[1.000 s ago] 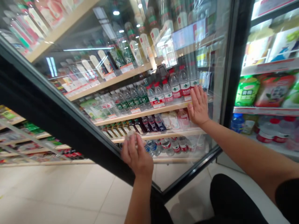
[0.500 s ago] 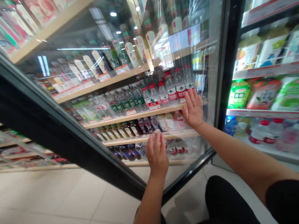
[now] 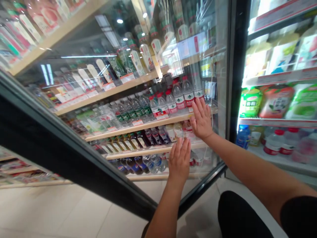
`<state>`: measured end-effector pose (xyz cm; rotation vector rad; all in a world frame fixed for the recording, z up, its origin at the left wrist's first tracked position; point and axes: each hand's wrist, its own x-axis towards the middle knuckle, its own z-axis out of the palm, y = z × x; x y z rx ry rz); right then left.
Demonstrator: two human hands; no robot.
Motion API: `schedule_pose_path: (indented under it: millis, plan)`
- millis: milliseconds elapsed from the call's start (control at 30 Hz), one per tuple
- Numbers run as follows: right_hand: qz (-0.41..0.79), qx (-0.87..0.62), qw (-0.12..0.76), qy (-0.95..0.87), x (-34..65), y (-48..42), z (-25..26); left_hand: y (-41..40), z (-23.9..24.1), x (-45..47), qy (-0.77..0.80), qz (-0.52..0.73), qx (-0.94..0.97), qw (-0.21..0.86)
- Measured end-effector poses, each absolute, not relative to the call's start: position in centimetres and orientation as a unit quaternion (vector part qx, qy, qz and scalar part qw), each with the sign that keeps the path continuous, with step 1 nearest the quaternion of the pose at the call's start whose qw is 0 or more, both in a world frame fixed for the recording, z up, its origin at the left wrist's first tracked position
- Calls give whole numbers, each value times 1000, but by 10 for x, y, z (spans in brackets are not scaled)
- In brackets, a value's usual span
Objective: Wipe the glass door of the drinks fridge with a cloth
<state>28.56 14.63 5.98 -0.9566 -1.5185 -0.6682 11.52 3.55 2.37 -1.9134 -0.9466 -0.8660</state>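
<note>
A glass door (image 3: pixel 170 193) in a black frame (image 3: pixel 81 155) stands swung out in front of me. My right hand (image 3: pixel 201 119) lies flat against the glass, fingers spread and pointing up. Lower and to its left, my left hand (image 3: pixel 180 162) is at the same pane with its fingers stretched out, fairly close together. Both palms face away, so what is under them is hidden. I see no object held in either hand. Through the glass, behind my hands, show shelves with red-capped water bottles (image 3: pixel 179 96).
A lit drinks cooler (image 3: pixel 274 123) with bottles and a green pouch-shaped pack (image 3: pixel 251 102) is on the right. Beyond the door, wooden shelves (image 3: pixel 138 127) hold rows of drinks. Pale floor tiles (image 3: pixel 79 211) lie below; my dark-clothed knee (image 3: pixel 242 215) is near the door's bottom edge.
My left hand has moved right along the glass, closer to my right hand. The right hand stays on the pane, appearing slightly lower and further left as the view shifts a little.
</note>
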Motion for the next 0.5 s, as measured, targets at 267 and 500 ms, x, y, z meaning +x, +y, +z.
schedule_pose_path:
  millis: [267, 500]
  plan:
    - [-272, -422, 567, -653, 286, 146, 59, 44, 94, 108, -405, -474, -640, 449]
    - [-287, -411, 575, -646, 284, 146, 60, 44, 46, 129, -352, -333, -776, 404]
